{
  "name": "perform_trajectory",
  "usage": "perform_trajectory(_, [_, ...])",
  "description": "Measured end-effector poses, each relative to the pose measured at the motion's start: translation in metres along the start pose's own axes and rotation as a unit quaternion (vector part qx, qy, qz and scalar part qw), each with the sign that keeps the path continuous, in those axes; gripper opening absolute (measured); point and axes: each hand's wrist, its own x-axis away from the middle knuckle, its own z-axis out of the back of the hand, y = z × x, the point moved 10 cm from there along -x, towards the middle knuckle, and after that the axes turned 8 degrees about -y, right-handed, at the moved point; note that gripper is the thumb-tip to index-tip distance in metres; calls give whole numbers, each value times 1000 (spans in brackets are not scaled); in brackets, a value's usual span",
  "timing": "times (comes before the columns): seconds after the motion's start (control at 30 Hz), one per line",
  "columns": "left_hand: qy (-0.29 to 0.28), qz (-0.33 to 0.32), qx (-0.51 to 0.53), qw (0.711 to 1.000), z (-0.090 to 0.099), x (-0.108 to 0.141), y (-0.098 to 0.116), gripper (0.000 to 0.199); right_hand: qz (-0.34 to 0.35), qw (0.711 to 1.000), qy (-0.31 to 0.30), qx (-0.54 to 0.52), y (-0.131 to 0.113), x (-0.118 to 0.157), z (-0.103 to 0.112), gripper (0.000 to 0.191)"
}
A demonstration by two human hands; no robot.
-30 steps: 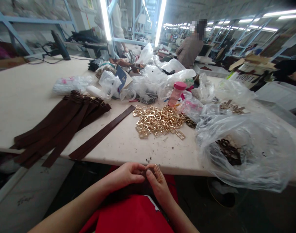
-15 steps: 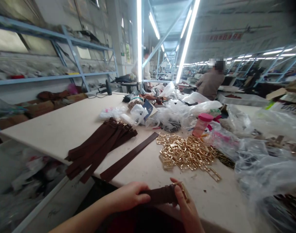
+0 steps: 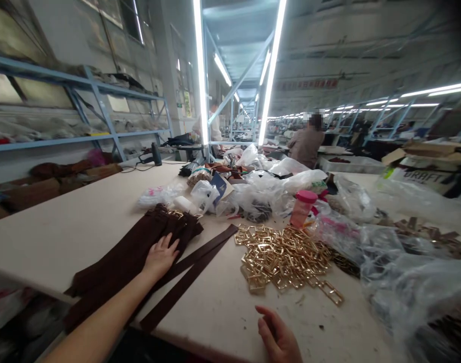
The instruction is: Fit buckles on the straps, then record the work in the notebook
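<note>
On the left lies a stack of dark brown leather straps (image 3: 120, 252), several with gold buckles at their far ends. My left hand (image 3: 162, 256) rests on its right side, fingers stretched and slightly spread. Just right of the stack, two loose brown straps (image 3: 188, 285) lie at a slant, close together. My right hand (image 3: 277, 335) is low near the table's front edge, holding nothing, with thumb and forefinger a little apart; its other fingers are mostly hidden. Beyond it spreads a heap of gold rectangular buckles (image 3: 286, 254).
A pink-lidded jar (image 3: 303, 209) stands behind the buckles. Clear plastic bags (image 3: 404, 272) crowd the right side and the table's back. A hair-dryer-like black tool (image 3: 155, 155) with a cord stands at the far left. A person (image 3: 306, 143) is farther off.
Both hands held a brown strap with a gold buckle; now neither does. My left hand has moved left onto the stack, while my right hand has dropped slightly. The camera view has shifted.
</note>
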Motion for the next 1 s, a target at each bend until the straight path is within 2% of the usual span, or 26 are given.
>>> perform_trajectory(0.07, [13,11,-54,998,-8,-3,-2,40,3,1000,9,-4,-3,-2,-1,43])
perform_trajectory(0.13, [45,4,-84,995,-6,-1,5,39,8,1000,16,0,-7,-3,-1,42])
perform_trajectory(0.23, [80,-68,-77,991,-3,10,31,40,13,1000,17,18,-11,-2,0,40])
perform_trajectory(0.3, [56,-114,-77,989,-10,18,43,39,22,999,14,32,-15,-1,0,38])
perform_trajectory(0.33, [39,-118,-83,989,-14,20,42,38,28,999,12,38,-17,-1,1,37])
perform_trajectory(0.43, [7,-98,-104,990,-16,20,26,47,47,998,5,53,-23,0,3,33])
perform_trajectory(0.5, [5,-118,-111,987,-10,18,19,50,54,996,-15,66,-26,-1,1,31])
perform_trajectory(0.6, [-7,-152,-141,978,-5,16,15,48,60,994,-43,78,-32,-1,-1,28])
perform_trajectory(0.7, [-44,-146,-171,973,-15,15,16,48,59,995,-36,70,-37,1,4,27])
perform_trajectory(0.77, [-34,-132,-177,975,-17,17,24,47,58,996,-29,57,-39,3,7,27])
perform_trajectory(0.87, [-14,-145,-130,981,-16,23,54,39,64,997,-21,41,-43,5,10,28])
perform_trajectory(1.0, [-73,-110,-58,990,-29,19,79,36,71,996,-25,52,-48,7,8,25])
